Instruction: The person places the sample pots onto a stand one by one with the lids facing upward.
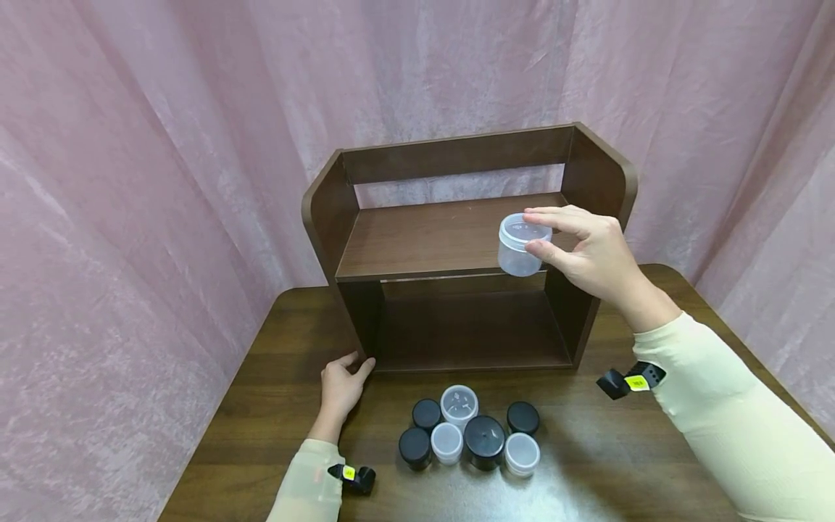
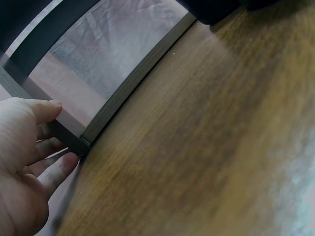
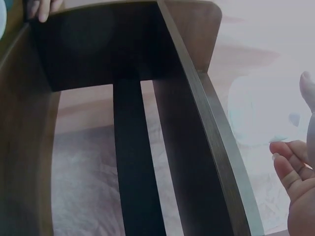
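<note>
My right hand pinches a clear plastic jar with a frosted screw lid between thumb and fingers, in front of the right part of the upper shelf board. In the right wrist view, the jar is washed out by glare beside the fingers. At the lower left corner of the brown wooden shelf, my left hand grips the side panel's front edge. The left wrist view shows thumb and fingers on either side of that panel.
Before the shelf, several jars stand on the wooden table: black-lidded ones, such as a large black jar, and clear ones, such as a small white-lidded jar. A pink curtain hangs behind.
</note>
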Demonstrator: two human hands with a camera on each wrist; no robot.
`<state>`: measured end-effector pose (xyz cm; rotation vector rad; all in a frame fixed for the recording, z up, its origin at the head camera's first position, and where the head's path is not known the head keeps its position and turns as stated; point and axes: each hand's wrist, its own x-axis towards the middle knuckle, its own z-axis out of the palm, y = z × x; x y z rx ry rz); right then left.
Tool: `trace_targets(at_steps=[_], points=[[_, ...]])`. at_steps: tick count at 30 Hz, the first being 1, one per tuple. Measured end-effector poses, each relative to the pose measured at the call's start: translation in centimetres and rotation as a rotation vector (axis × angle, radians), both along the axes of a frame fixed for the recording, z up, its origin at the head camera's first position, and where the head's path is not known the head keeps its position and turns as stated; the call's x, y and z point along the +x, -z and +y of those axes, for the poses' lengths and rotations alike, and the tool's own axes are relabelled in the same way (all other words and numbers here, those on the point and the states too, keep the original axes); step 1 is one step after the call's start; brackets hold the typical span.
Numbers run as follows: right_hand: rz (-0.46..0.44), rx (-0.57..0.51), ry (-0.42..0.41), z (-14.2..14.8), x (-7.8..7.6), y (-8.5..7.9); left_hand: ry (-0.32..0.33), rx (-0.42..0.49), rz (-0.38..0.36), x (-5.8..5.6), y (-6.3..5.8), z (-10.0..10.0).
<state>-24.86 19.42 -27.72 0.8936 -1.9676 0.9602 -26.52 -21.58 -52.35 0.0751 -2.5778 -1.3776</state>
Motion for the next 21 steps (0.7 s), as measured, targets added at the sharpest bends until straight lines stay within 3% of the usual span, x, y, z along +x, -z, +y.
trace_targets(at_steps=[10,21], points=[[-0.132,0.059,0.042,-1.4,-2.5,-0.8,-0.007,-0.015,0.037,-0.2,0.2,0.2],[-0.242,0.126,-0.017,-5.8,-5.2,-1.2,-0.008,-0.011,0.024,-0.5,0.4,0.0]])
